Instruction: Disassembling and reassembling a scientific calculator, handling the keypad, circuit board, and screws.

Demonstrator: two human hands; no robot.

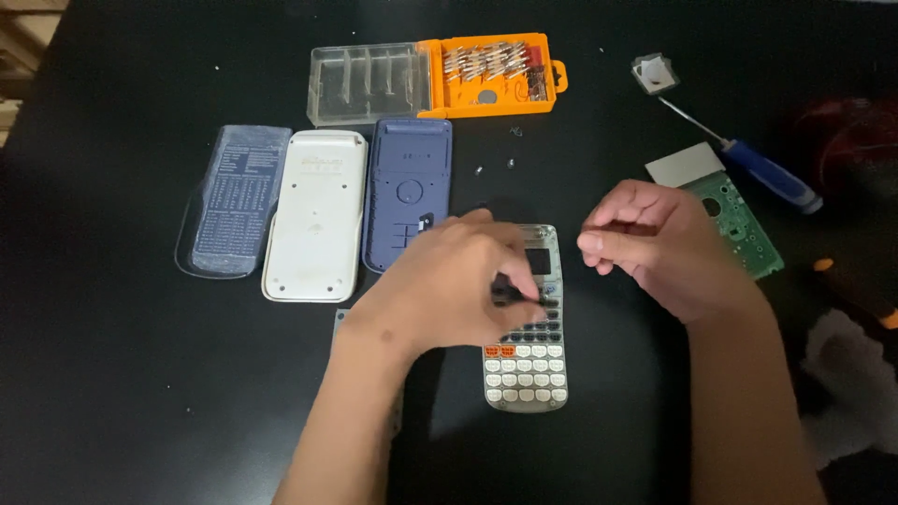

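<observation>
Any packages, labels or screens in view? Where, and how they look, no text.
Bit case: top centre, orange tray of bits, clear lid open to its left.
Printed cover: far left, translucent grey-blue, rounded, fine print.
Display window: on the keypad panel at centre, small dark rectangle, beside the left hand.
Display piece: right, pale grey rectangle on the green circuit board, behind the right hand.

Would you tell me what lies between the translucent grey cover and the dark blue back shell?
In the head view, a white calculator shell lies between the translucent grey cover and the dark blue back shell.
</observation>
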